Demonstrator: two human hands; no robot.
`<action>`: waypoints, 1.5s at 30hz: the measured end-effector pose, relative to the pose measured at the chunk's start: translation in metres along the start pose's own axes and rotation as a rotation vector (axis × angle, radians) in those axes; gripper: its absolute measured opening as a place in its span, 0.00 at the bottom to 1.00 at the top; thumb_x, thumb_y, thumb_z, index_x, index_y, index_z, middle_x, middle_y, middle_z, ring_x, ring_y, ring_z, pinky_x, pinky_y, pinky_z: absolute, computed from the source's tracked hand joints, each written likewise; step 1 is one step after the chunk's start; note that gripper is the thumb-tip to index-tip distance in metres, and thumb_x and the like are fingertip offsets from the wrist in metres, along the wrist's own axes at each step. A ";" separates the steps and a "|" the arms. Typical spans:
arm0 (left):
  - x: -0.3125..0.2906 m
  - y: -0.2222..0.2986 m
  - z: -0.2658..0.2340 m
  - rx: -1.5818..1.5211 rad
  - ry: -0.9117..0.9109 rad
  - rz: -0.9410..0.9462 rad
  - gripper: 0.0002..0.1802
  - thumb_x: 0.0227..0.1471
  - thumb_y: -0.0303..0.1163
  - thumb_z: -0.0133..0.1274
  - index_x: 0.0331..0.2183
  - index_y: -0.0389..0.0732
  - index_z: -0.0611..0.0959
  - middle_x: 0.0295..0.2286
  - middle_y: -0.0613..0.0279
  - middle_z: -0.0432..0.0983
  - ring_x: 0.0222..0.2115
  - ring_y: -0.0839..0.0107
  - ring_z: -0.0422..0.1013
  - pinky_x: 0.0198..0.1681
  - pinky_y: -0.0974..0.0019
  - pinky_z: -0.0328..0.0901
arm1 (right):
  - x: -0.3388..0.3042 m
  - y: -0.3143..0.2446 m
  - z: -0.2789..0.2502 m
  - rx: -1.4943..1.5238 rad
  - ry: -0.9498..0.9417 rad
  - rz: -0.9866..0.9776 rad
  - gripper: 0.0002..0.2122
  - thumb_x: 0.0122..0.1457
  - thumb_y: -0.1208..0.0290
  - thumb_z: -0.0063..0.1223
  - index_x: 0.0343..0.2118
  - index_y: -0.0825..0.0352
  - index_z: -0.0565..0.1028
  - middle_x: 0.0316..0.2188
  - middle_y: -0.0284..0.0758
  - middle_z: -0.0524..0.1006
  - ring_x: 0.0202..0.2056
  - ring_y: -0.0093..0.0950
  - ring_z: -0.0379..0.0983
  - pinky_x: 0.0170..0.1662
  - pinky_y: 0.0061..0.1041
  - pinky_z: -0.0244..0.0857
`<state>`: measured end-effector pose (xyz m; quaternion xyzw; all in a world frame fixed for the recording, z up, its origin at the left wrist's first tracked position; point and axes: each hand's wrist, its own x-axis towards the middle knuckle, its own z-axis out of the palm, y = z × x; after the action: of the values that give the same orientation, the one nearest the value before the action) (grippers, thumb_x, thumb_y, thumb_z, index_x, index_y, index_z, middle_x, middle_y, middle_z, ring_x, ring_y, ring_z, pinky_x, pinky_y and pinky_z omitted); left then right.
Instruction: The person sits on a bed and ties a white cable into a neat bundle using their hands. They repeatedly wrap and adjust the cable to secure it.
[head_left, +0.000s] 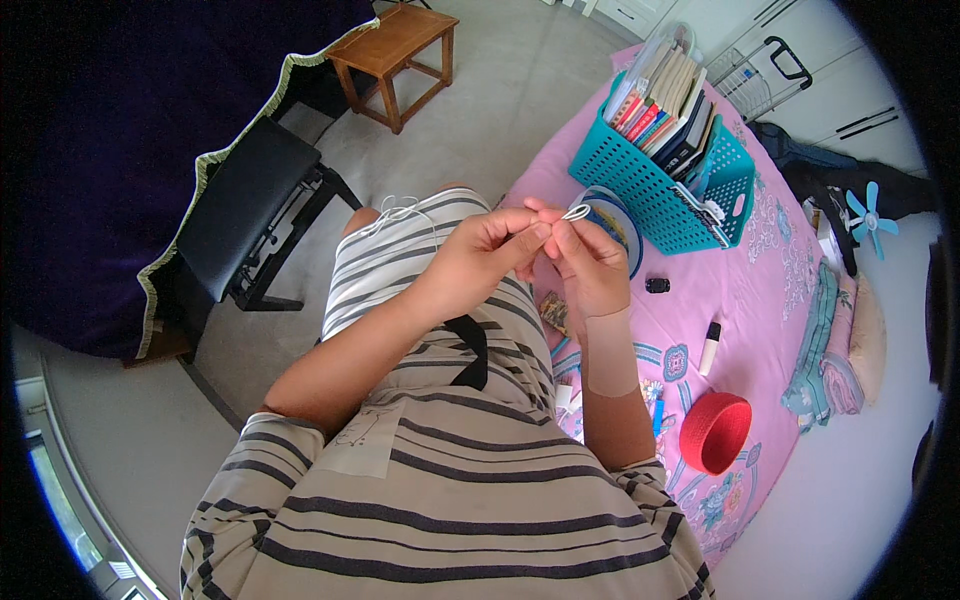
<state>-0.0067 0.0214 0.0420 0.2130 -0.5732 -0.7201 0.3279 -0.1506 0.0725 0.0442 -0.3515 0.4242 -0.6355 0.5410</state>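
Note:
Both my hands meet above my lap, fingertips close together. Between them is a thin white cord (577, 212), bent into a small loop that sticks out past the fingers. My left hand (475, 255) pinches the cord with thumb and forefinger. From the other side, my right hand (592, 265) grips it too, thumb tip near the loop. More white cord (398, 212) lies loosely coiled on my striped dress at the left, one strand trailing toward my left hand. The strand's path behind the fingers is hidden. A black strap (472, 352) lies across my waist.
At right, a pink bed (690, 295) bears a teal basket (640, 180) of books, a red woven basket (716, 432), a white bottle with black cap (710, 350) and a small black object (657, 285). Left stand a black bench (250, 205) and a wooden stool (395, 45).

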 end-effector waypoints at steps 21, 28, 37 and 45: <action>-0.021 0.048 -0.038 0.710 -0.091 0.071 0.06 0.49 0.28 0.57 0.30 0.37 0.80 0.24 0.63 0.73 0.24 0.75 0.67 0.28 0.72 0.61 | 0.007 -0.021 -0.018 -0.314 -0.024 0.170 0.10 0.59 0.71 0.50 0.38 0.73 0.75 0.20 0.28 0.70 0.22 0.17 0.65 0.35 0.21 0.67; -0.002 0.054 -0.036 0.768 -0.110 0.143 0.06 0.44 0.24 0.60 0.28 0.36 0.80 0.25 0.64 0.72 0.25 0.77 0.69 0.26 0.75 0.62 | 0.007 -0.009 -0.016 -0.362 -0.268 0.289 0.10 0.58 0.70 0.52 0.37 0.74 0.76 0.23 0.30 0.74 0.25 0.17 0.67 0.29 0.15 0.61; 0.005 0.041 -0.035 0.640 -0.058 0.167 0.08 0.42 0.23 0.62 0.27 0.37 0.79 0.24 0.67 0.74 0.24 0.81 0.69 0.26 0.77 0.63 | 0.008 -0.008 -0.020 -0.276 -0.298 0.420 0.11 0.59 0.69 0.50 0.37 0.74 0.75 0.27 0.31 0.74 0.28 0.18 0.66 0.34 0.15 0.60; 0.008 0.041 -0.038 0.567 -0.047 0.104 0.07 0.42 0.22 0.62 0.27 0.36 0.79 0.23 0.68 0.73 0.25 0.82 0.69 0.27 0.77 0.63 | 0.007 -0.006 -0.021 -0.083 -0.287 0.478 0.11 0.61 0.70 0.47 0.39 0.74 0.73 0.29 0.31 0.73 0.30 0.18 0.65 0.37 0.16 0.59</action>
<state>0.0235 -0.0155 0.0727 0.2498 -0.7693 -0.5181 0.2781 -0.1730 0.0687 0.0418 -0.3497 0.4396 -0.4157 0.7153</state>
